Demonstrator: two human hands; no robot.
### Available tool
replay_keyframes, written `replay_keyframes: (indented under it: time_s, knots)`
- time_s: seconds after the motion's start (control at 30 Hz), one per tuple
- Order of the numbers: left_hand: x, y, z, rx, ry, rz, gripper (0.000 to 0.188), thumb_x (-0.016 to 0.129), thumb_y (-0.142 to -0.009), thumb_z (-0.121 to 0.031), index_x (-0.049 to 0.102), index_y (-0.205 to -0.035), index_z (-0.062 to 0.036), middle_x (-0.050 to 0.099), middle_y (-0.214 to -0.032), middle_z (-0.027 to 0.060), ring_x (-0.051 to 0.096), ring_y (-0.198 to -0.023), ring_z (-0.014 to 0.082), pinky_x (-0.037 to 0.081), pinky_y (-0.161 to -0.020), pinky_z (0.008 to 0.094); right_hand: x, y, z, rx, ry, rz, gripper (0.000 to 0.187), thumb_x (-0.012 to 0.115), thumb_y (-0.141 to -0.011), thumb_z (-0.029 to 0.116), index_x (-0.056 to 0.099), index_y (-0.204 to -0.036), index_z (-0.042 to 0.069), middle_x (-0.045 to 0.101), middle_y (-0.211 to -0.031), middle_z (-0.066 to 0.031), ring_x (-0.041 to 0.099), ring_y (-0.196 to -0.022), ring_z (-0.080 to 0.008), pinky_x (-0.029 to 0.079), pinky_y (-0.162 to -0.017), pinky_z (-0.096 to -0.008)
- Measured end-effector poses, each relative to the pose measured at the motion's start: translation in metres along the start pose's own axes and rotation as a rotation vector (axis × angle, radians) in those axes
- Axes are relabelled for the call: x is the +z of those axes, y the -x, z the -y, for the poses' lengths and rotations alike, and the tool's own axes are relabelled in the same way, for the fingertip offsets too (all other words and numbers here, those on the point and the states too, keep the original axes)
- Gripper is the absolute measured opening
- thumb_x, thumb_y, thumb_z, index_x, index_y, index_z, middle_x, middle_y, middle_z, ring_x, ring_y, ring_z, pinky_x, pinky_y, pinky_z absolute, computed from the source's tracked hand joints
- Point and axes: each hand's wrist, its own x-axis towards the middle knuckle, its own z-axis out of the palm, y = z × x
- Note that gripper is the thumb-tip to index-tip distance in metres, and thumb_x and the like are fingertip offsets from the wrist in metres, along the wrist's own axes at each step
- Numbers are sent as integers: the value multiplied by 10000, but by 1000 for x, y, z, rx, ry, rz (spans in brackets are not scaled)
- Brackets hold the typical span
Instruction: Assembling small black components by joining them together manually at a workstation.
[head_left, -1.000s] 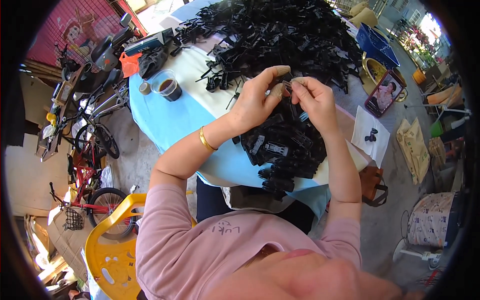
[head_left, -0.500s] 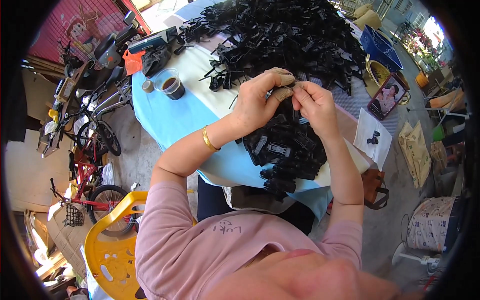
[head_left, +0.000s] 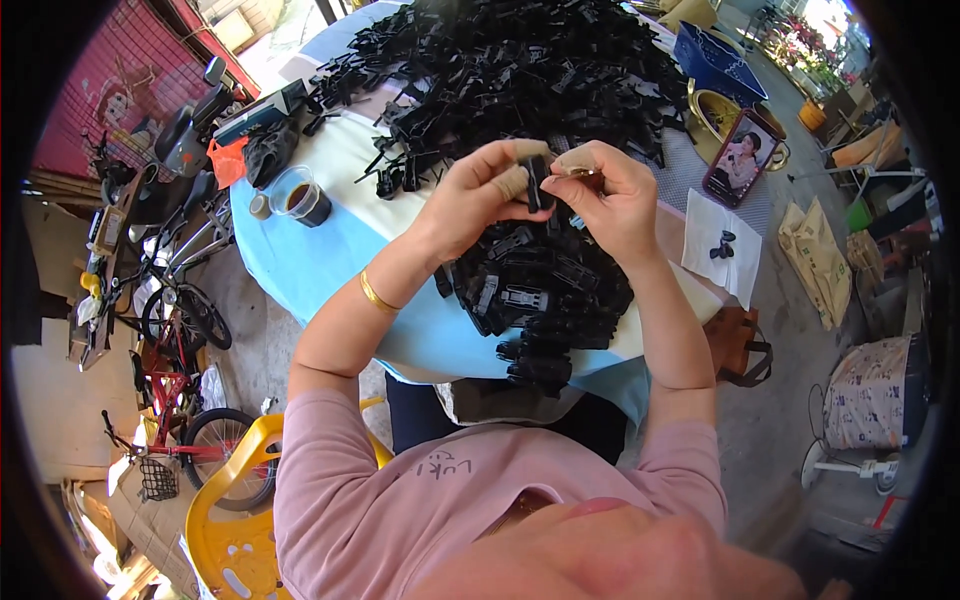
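Note:
My left hand (head_left: 478,198), with beige covers on thumb and forefinger, grips a small black plastic part (head_left: 538,184) held upright above the table. My right hand (head_left: 618,208) is closed in a pinch against the part's right side. A small brownish, shiny bit shows among its fingers, too small to name. Below both hands lies a near heap of similar black plastic parts (head_left: 520,298), some lined up in a row toward the table's front edge. A much larger pile of black parts (head_left: 500,70) covers the far side of the table.
On the cloth-covered table (head_left: 290,262), a plastic cup of dark liquid (head_left: 302,200) stands at left. To the right are a propped phone (head_left: 742,160), a white paper (head_left: 708,228) with small dark pieces, a brass-coloured pot (head_left: 712,115) and a blue bin (head_left: 718,65). A yellow chair (head_left: 225,500) is at lower left.
Both hands have come a little left and apart. The black part now shows upright in my left hand, where the fingertips met before. The whole view has shifted slightly.

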Motion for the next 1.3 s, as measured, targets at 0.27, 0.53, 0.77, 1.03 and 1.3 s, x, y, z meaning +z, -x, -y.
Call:
replay_keyframes:
  time_s: [0.27,0.53,0.77,1.03,1.3]
  knots:
    - [10,5,7,317,-479,-26,453,555,-829,16,385,-1249,25,517,-1152,87,520,-1030,153,463,-862,296,6,-3,-7,293,32,65,149,667,-763,28,565,-868,1,597,-758,-23,578,-740,-76,483,-669,-193]
    - [1,0,0,286,-241,-137,353,568,-811,19,474,-1151,27,587,-973,74,581,-804,116,501,-719,246,1,-5,-8,501,-229,163,174,505,-884,92,591,-997,-8,540,-655,-8,348,-461,1,253,-400,-137]
    - [-2,3,2,327,-345,-142,339,562,-820,24,478,-1149,15,554,-1065,85,562,-920,129,488,-805,264,4,-4,-3,498,-217,169,185,498,-891,107,600,-991,-10,539,-626,-4,339,-448,4,243,-397,-139]
    - [-1,4,13,533,-460,-201,235,577,-789,67,530,-1014,17,571,-1033,95,568,-904,134,488,-794,262,14,2,-6,362,-86,125,184,507,-885,116,606,-989,1,527,-622,9,327,-451,4,228,-402,-146]
    - [6,6,-20,368,-709,-94,302,685,-721,-65,601,-1007,-19,627,-886,83,606,-736,141,488,-663,249,-14,-10,-12,422,-246,-34,159,530,-867,103,612,-970,12,496,-611,27,341,-470,7,226,-415,-137]
